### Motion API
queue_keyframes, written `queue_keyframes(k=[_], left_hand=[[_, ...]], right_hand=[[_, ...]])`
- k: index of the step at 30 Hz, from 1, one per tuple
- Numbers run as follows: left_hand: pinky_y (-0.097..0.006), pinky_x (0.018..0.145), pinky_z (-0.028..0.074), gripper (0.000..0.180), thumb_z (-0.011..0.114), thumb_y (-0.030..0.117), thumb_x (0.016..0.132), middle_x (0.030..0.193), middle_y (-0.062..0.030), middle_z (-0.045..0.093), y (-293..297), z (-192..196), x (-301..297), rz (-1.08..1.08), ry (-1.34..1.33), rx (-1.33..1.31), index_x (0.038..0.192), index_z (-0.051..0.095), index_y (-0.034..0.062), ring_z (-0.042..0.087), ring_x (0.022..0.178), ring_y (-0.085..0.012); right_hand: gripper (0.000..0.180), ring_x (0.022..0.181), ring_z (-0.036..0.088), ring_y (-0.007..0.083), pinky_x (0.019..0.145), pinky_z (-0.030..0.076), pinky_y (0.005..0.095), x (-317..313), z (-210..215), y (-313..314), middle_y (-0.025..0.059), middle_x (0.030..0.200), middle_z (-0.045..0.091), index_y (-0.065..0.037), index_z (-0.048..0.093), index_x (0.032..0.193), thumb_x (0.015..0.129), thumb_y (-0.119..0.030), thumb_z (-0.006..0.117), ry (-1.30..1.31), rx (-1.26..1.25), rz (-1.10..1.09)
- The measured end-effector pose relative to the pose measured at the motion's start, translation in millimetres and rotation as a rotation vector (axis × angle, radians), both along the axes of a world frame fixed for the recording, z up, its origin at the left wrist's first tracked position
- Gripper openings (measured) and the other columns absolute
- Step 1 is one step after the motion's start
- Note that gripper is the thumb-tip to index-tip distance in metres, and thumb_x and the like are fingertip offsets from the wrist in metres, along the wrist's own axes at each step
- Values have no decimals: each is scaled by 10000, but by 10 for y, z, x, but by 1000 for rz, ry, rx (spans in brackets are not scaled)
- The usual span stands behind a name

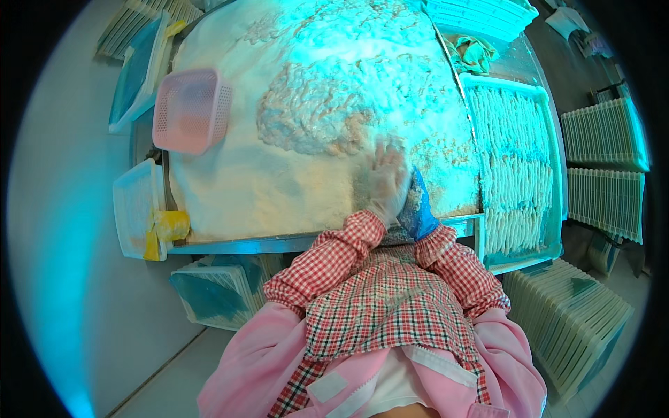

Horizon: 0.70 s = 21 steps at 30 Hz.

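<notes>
Pressing into breadcrumbs (279,174), both hands' (394,188) grip buried.

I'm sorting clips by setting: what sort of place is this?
Probably a food-processing workroom: a big steel table heaped with white breading flour, a tray of coated strips beside it, and stacked plastic trays.

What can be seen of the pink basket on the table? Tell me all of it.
The pink basket is a rectangular plastic basket with finely perforated mesh walls and a thicker rim. It lies tipped on its side at the left edge of the table, its open mouth facing the left edge, part of it overhanging that edge. It rests on the white, flour-like powder that covers the tabletop. It looks empty as far as its inside shows. Neither hand touches it; both work at the table's near right side.
</notes>
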<state>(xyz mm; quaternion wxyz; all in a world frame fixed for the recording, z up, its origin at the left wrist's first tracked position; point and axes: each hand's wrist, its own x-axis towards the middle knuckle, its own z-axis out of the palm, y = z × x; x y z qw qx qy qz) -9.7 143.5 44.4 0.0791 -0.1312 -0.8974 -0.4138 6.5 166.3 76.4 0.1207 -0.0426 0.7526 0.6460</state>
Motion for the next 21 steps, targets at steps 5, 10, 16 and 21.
queue_keyframes(k=[5,10,16,21], left_hand=[[-462,1163,95,448,453,286,937,1504,-163,296,406,67,157,-297,-99,-90,1285,525,13,173,1429,-295],[-428,1168,79,574,400,384,953,1539,-134,194,186,-211,-219,-202,-20,-513,1433,321,79,149,1425,-298],[-392,958,432,565,523,333,928,1298,-168,473,-162,-334,-129,-92,-380,-719,1382,365,35,478,1174,-291],[-428,993,402,486,490,228,932,1352,-150,459,-117,-70,-94,-49,-214,-197,1378,404,54,452,1220,-302]], right_hand=[[828,1421,182,302,1156,240,430,11,-39,290,102,1569,41,-180,-71,1497,904,-22,485,-68,-99,-182],[516,1213,490,240,966,466,370,244,-769,1289,133,1371,450,-75,345,1424,1001,-366,394,-137,1857,1003],[382,563,383,73,466,298,248,58,-681,1226,-42,708,445,-113,532,996,984,-475,412,-111,2212,1101],[424,1056,556,195,880,489,317,79,-427,1000,124,1133,559,-28,443,1295,985,-316,468,-23,1905,1024]])
